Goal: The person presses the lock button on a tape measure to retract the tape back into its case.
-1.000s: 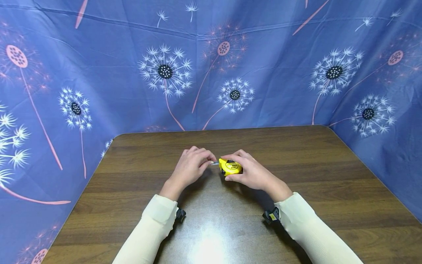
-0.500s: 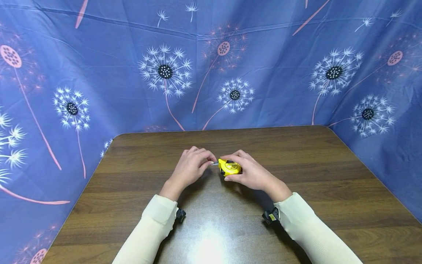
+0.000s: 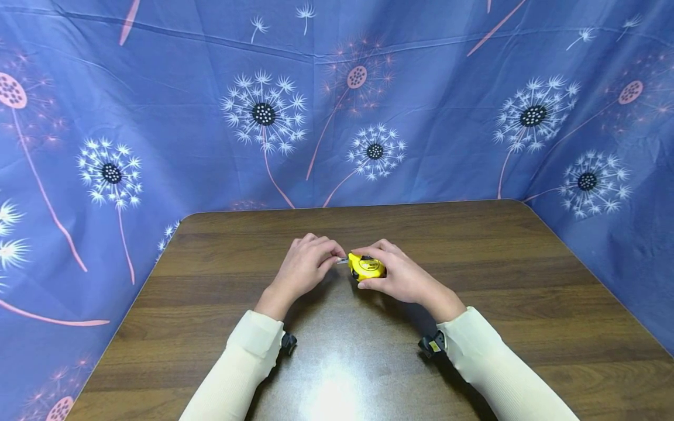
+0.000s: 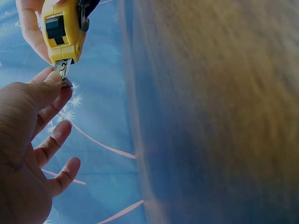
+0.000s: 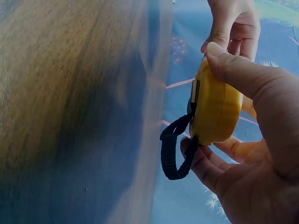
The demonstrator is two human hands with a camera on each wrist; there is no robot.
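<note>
Hands: right [image 3: 402,275] grips tape measure [image 3: 367,266] | left [image 3: 305,270] pinches tape tip [image 4: 62,68]

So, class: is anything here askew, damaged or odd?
Nothing stands out. The right hand holds the yellow tape measure above the table, and the left hand pinches the tape tip.

Quick tally: one yellow plastic tape measure [image 3: 367,267] with one black woven wrist loop [image 5: 174,151] is seen, two bare hands are counted (left hand [image 3: 305,270], right hand [image 3: 401,273]), plus one dark wooden table [image 3: 526,280] and one blue dandelion-print cloth backdrop [image 3: 447,117].
</note>
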